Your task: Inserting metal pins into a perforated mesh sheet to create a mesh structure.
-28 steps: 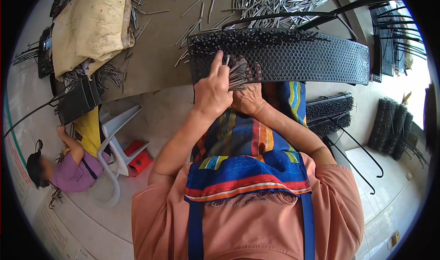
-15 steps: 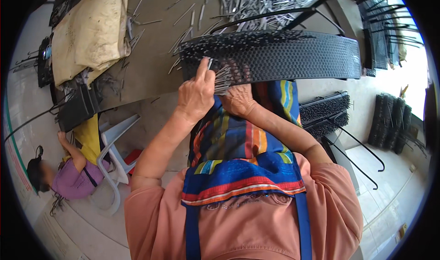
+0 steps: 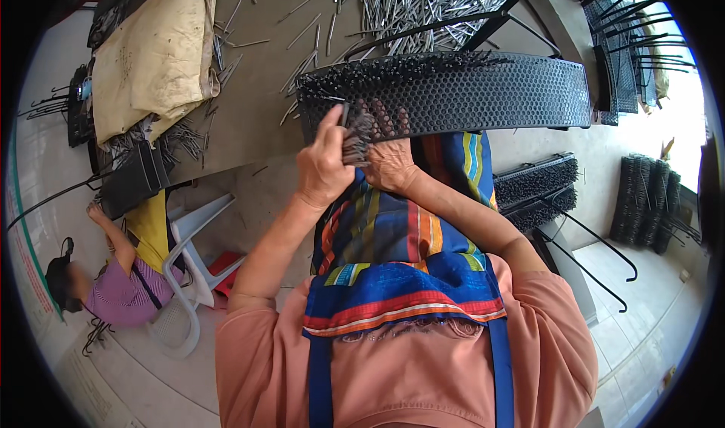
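Note:
A bundle of short grey strips is gripped in my left hand, whose thumb and forefinger point up at the panel's left part. This long curved black panel is perforated with small holes and lies across the table edge and my lap. Black tufts stand up along its upper left edge. My right hand reaches under the panel from below. Its fingers show through the holes, stretched out and apart, beside the bundle.
A heap of loose strips covers the table's far side. A stained cream cloth bag lies at left. A co-worker in purple sits there with a dark panel. Finished-looking black brush pieces and hooked rods are at right.
My left hand has shifted slightly left and down, and the bundle has turned in its grip. My right hand has stayed behind the panel.

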Motion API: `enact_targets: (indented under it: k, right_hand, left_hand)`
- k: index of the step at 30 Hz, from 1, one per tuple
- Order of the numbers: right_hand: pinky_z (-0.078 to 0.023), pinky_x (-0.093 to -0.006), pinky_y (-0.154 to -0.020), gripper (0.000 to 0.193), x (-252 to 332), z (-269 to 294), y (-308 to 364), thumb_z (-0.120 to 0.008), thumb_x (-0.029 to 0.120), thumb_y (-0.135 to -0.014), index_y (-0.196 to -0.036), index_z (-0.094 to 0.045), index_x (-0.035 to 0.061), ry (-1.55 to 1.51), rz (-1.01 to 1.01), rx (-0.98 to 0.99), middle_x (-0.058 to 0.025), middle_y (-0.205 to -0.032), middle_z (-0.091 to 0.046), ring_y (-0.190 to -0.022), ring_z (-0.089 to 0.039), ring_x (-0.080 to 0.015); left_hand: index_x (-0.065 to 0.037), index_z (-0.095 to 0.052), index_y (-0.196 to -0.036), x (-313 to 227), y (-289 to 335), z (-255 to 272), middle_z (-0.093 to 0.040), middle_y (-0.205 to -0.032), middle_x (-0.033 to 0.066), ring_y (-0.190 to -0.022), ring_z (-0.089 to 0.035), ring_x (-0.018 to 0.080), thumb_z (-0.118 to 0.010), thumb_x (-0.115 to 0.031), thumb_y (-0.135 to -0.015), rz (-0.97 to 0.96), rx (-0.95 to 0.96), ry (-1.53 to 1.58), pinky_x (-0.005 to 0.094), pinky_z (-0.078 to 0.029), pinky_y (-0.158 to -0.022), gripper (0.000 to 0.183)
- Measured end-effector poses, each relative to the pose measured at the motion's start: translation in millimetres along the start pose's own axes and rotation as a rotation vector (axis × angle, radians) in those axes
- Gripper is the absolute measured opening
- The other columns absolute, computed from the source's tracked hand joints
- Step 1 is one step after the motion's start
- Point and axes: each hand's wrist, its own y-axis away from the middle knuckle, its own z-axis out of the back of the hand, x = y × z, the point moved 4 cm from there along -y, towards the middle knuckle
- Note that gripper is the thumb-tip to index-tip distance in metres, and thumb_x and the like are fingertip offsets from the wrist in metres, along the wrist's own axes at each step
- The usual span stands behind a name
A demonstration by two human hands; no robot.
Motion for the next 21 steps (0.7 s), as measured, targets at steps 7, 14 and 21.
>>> enact_targets:
  k: [7,14,21]
  right_hand:
    - [-0.01,-0.0656,-0.112,0.083,-9.9,5.6,6.3,-0.065,0.032,-0.073,-0.147,-0.037,0.0056,0.062,-0.046,-0.09,-0.0206,-0.158,-0.02,-0.145,-0.016,-0.0445]
    - [-0.008,-0.0658,-0.114,0.08,-8.5,-14.5,5.4,-0.065,0.03,-0.07,-0.14,-0.045,-0.0014,0.121,0.071,-0.068,-0.0253,-0.155,-0.024,-0.146,-0.015,-0.0436]
    - [-0.015,-0.0655,-0.112,0.084,-2.1,9.3,0.5,-0.065,0.031,-0.073,-0.148,-0.035,0.0083,0.137,-0.043,0.024,-0.0192,-0.155,-0.027,-0.145,-0.019,-0.0405]
  left_hand:
    - [-0.002,-0.046,-0.095,-8.6,-18.6,-26.9,-0.046,-0.141,0.0281,-0.07,-0.066,0.0446,-0.059,0.001,-0.072,0.019,0.37,-0.16,0.0501,-0.055,-0.058,0.027]
    - [-0.002,-0.046,-0.102,2.0,-15.0,-16.7,-0.04,-0.146,0.0262,-0.077,-0.065,0.0472,-0.06,0.003,-0.07,0.106,0.458,-0.274,0.0535,-0.053,-0.064,0.036]
    - [-0.003,-0.046,-0.101,-2.1,-22.6,-10.9,-0.043,-0.145,0.0239,-0.075,-0.065,0.0467,-0.059,0.002,-0.072,0.054,0.497,-0.169,0.0539,-0.054,-0.065,0.032]
